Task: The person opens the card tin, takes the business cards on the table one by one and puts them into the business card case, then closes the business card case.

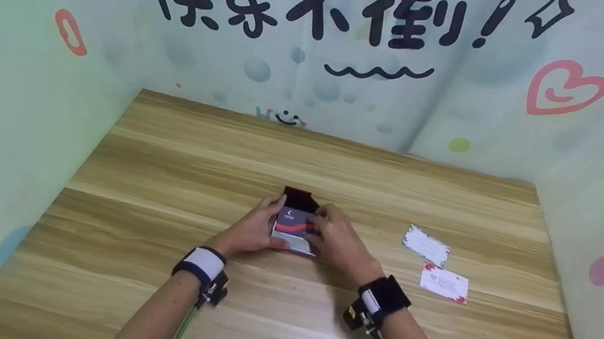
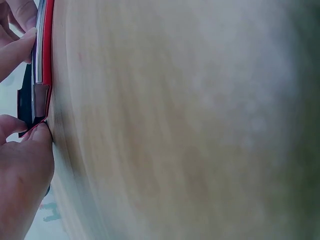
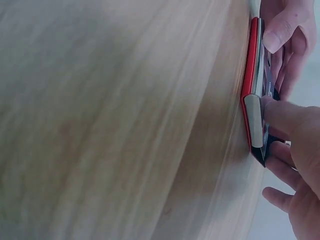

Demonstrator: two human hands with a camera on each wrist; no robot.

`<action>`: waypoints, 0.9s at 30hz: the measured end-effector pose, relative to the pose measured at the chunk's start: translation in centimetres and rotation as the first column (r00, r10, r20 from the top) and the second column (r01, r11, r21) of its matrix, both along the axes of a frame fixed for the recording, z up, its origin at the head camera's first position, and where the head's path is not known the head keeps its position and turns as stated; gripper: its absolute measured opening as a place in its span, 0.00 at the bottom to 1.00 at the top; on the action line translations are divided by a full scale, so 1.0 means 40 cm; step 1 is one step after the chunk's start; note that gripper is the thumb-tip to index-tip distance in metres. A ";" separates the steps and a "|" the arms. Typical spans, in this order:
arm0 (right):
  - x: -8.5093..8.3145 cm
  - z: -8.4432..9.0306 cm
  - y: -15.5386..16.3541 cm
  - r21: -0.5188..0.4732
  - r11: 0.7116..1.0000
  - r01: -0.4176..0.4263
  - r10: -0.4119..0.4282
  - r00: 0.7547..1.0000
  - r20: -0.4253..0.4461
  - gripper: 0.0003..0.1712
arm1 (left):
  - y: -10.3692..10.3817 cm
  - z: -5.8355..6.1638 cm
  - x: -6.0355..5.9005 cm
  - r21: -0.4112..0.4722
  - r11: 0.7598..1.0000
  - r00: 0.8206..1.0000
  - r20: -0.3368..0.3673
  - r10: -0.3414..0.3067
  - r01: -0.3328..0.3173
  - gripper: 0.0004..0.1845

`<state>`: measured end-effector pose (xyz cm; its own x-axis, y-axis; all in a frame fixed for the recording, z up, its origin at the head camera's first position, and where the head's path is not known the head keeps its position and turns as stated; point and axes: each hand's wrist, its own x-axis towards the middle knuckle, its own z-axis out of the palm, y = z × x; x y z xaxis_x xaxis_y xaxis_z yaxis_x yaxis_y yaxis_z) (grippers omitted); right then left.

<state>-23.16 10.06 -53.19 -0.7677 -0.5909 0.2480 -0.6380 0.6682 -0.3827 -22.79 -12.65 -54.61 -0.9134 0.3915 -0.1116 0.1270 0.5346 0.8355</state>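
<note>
A small flat card case [image 1: 295, 227] with a dark top, a red wave stripe and a raised dark flap at its far end lies on the wooden table [image 1: 166, 171]. My left hand [image 1: 258, 230] holds its left side, thumb at the near edge. My right hand [image 1: 336, 240] holds its right side with fingers curled over the top. The left wrist view shows the case's red and silver edge [image 2: 42, 65] against the tabletop with my left thumb [image 2: 25, 165] beside it. In the right wrist view the same red edge [image 3: 252, 100] sits under my right thumb [image 3: 285, 117].
Two small white cards with red patterned corners lie to the right of the case, one [image 1: 426, 245] farther back and one [image 1: 444, 283] nearer. Printed pale-green walls [image 1: 15, 85] enclose the table on the left, back and right.
</note>
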 end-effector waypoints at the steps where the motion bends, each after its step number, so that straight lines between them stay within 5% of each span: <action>1: 0.001 0.000 0.000 -0.001 1.000 -0.001 0.001 1.000 0.002 0.20 | 0.001 0.001 0.000 -0.002 1.000 1.000 0.004 0.002 -0.002 0.61; 20: 0.037 -0.016 0.002 0.165 0.985 0.044 -0.018 0.987 -0.157 0.23 | 0.002 0.003 0.002 0.001 1.000 0.999 -0.042 -0.018 0.018 0.60; 27: 0.056 -0.029 0.001 0.156 0.987 0.039 -0.017 0.990 -0.141 0.26 | 0.001 -0.003 0.001 0.008 1.000 1.000 -0.029 -0.007 0.007 0.60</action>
